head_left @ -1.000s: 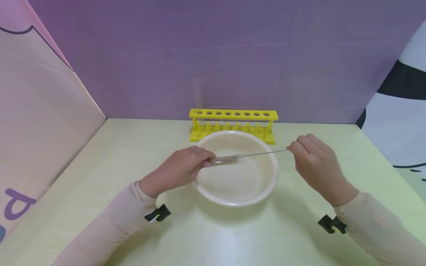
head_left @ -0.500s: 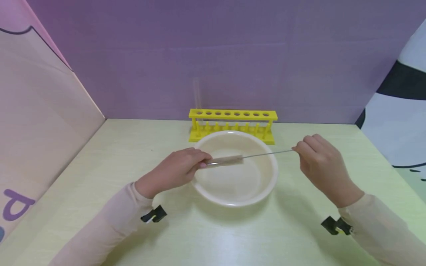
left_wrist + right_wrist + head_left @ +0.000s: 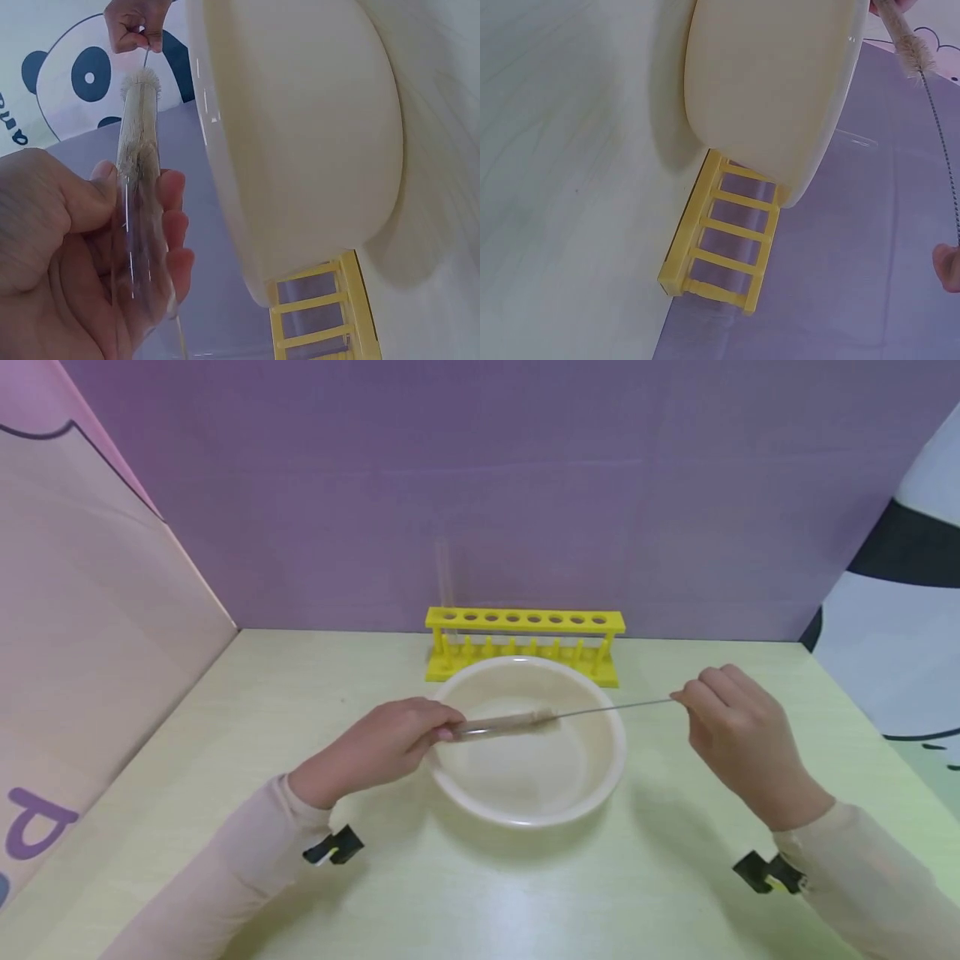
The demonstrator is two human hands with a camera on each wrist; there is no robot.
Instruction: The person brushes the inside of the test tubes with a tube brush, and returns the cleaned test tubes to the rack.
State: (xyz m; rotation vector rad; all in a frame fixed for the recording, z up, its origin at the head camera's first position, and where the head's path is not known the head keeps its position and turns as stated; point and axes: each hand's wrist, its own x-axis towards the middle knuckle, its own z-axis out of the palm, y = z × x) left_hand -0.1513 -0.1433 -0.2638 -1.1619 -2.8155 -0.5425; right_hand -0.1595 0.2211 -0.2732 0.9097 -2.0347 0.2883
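Over the white basin, my left hand grips a clear glass test tube, its mouth pointing right. A test tube brush with pale bristles sits mostly inside the tube, some bristles poking out at the mouth. Its thin twisted wire handle runs right to my right hand, which pinches the wire's end between thumb and fingers. Tube and brush lie nearly level above the basin, apart from its rim. The left wrist view shows my fingers wrapped round the glass.
Behind the basin stands a yellow test tube rack. One clear test tube stands upright in its leftmost hole. A purple backdrop rises behind the pale table, with printed panels at both sides.
My hands have drawn farther apart, the left moving left with the tube and the right moving right. The brush has slid partly out, with bristles now showing at the tube's mouth.
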